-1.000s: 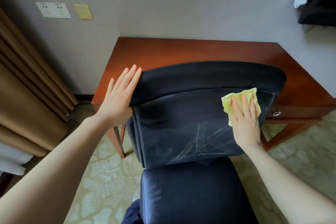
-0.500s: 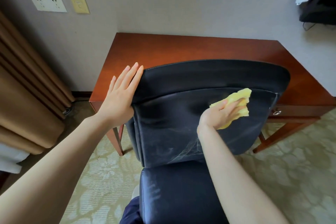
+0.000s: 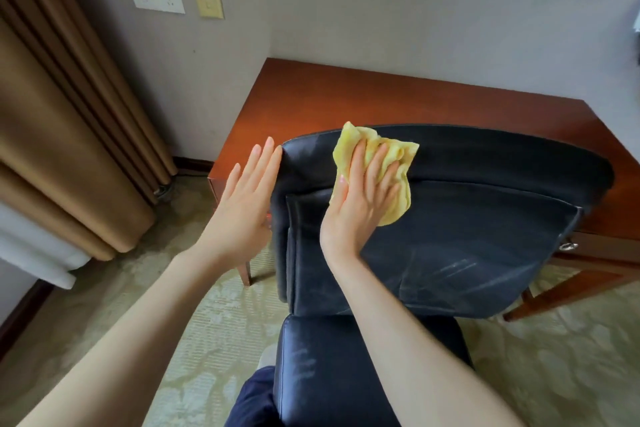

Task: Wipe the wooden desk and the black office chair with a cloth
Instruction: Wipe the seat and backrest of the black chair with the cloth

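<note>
Cloth (image 3: 375, 163), yellow and crumpled, lies flat under my right hand (image 3: 360, 204) near the top left of the black chair (image 3: 467, 229) backrest, fingers straight, pressing. My left hand (image 3: 244, 204), fingers straight, braces the backrest's left edge. Behind stands the wooden desk (image 3: 363, 100).

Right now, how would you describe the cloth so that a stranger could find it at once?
Start at the wooden desk against the wall; the black office chair stands before it. Near the top left of its backrest, the right hand presses a crumpled cloth flat. It is the only bright yellow thing on the dark leather.
</note>
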Demonstrator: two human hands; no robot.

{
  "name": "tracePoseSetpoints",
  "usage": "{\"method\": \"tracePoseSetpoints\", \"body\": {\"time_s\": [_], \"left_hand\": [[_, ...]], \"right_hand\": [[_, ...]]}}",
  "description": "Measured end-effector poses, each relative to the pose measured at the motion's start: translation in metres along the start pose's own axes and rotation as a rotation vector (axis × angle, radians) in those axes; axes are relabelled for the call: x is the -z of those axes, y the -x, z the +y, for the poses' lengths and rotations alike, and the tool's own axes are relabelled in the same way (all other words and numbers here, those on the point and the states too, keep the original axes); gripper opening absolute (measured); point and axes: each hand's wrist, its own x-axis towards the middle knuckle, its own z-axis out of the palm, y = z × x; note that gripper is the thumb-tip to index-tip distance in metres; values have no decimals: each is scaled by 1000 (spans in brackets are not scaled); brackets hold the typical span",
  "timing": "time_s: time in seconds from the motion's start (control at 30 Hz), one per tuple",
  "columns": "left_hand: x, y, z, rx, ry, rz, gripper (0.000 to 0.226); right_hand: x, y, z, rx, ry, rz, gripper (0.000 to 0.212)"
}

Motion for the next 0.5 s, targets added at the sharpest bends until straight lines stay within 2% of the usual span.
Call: {"method": "tracePoseSetpoints", "body": {"time_s": [0.27,0.4,0.5], "left_hand": [[-12,59,-14,187,23,-29,98],[-17,61,-10,235,53,-14,100],[-23,60,-8,266,33,30,98]], "right_hand": [[-22,-9,-12,652,291,42,51],[-24,-5,7,984,347,-27,44],[-26,-2,22,1109,339,-115,41]]}}
